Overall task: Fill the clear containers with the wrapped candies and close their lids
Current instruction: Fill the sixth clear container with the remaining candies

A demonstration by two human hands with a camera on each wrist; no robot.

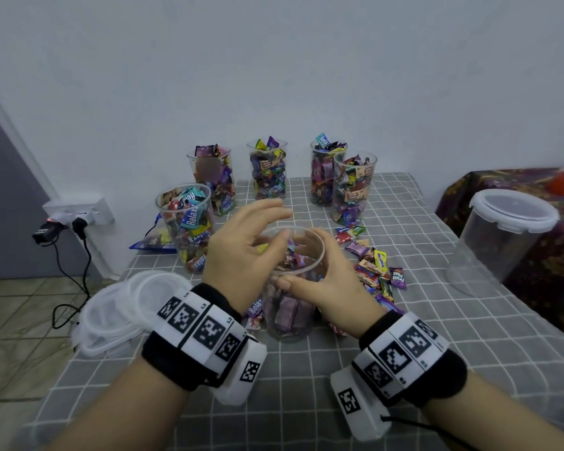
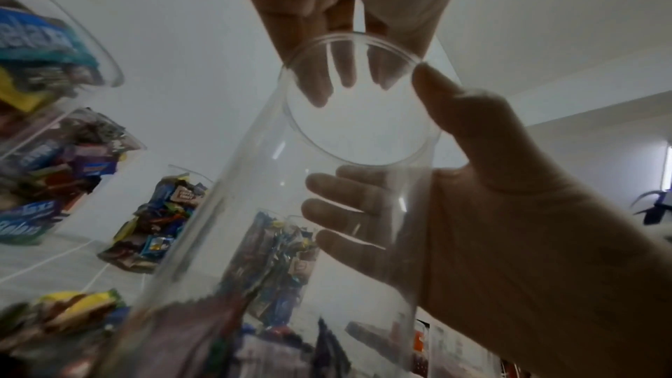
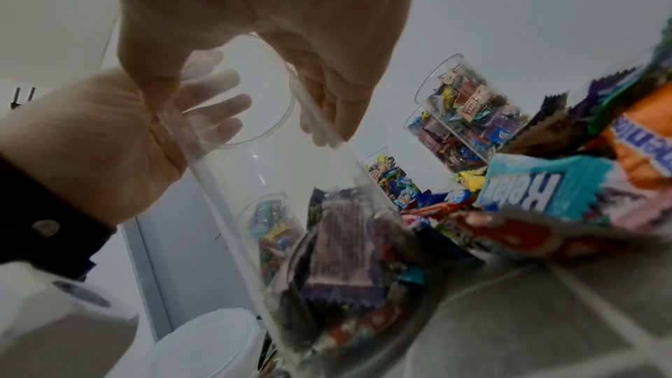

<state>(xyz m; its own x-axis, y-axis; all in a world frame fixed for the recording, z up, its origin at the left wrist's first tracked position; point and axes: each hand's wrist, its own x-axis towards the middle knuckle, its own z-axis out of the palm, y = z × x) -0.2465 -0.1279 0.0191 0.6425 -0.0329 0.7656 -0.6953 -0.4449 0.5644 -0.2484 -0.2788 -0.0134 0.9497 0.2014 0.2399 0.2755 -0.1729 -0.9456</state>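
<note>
A clear container stands mid-table with wrapped candies in its lower part. My right hand grips its wall just below the rim, thumb in front and fingers round the far side. My left hand hovers over the mouth with relaxed fingers and holds nothing. The left wrist view looks up the container: left fingers hang over the rim, and the right hand wraps the wall. In the right wrist view the right hand clasps the container.
Several open containers full of candy stand at the back and left. Loose candies lie right of the held container. A stack of clear lids sits at the left edge. A lidded empty container stands at the right edge.
</note>
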